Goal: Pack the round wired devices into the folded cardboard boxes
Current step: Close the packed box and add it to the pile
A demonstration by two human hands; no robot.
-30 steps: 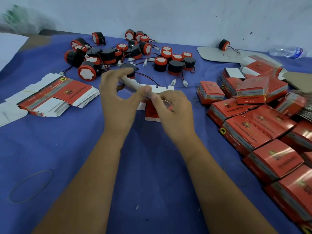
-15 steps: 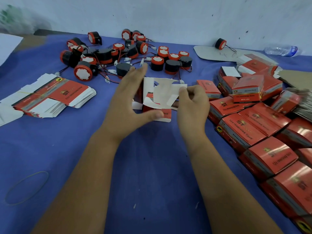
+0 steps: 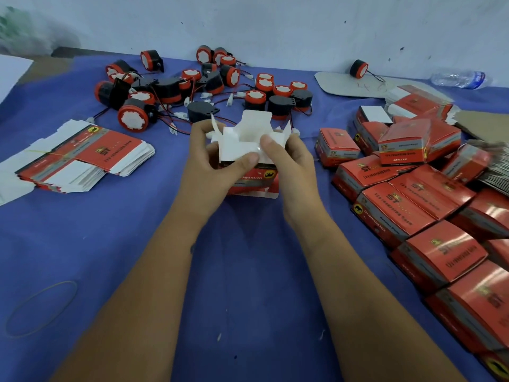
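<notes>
fingers (image 3: 248,161) of both hands pinch "st"-printed box (image 3: 245,139).

A deep blue cloth (image 3: 110,244) covers the table beneath a pale, whitish wall (image 3: 275,23). At the far side lie round devices (image 3: 176,89) with black bodies, red-orange rims and white scalloped faces, trailing red and black wires tipped with white connectors. A partly folded box (image 3: 248,144) at centre shows white inner flaps and a red printed panel with a grey band and a yellow oval badge. The flat box blanks (image 3: 82,158) at left are red, grey and white, bound by a thin yellow band. The finished boxes (image 3: 413,205) at right are glossy red with dark lettering, grey sides and yellow badges.
</notes>
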